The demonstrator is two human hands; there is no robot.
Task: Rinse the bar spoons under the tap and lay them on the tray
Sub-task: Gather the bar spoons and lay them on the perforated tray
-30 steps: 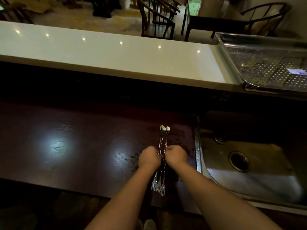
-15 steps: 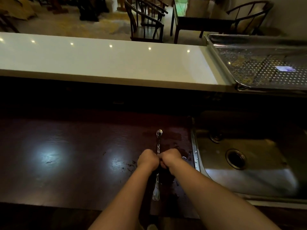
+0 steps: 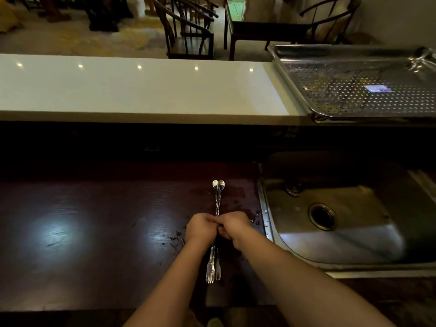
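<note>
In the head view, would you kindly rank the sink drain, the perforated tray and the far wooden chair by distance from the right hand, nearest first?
From the right hand:
1. Sink drain, just to its right in the basin.
2. Perforated tray, up on the white counter, far right.
3. Wooden chair, beyond the counter.

Dim room: dark wooden chairs (image 3: 188,31) (curved backs) on pale floor (image 3: 70,41) beyond white counter (image 3: 141,88)

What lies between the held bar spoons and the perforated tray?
In the head view: dark wooden counter, a shadowed drop, then the white bar top; nothing stands between the bar spoons and tray.
</note>
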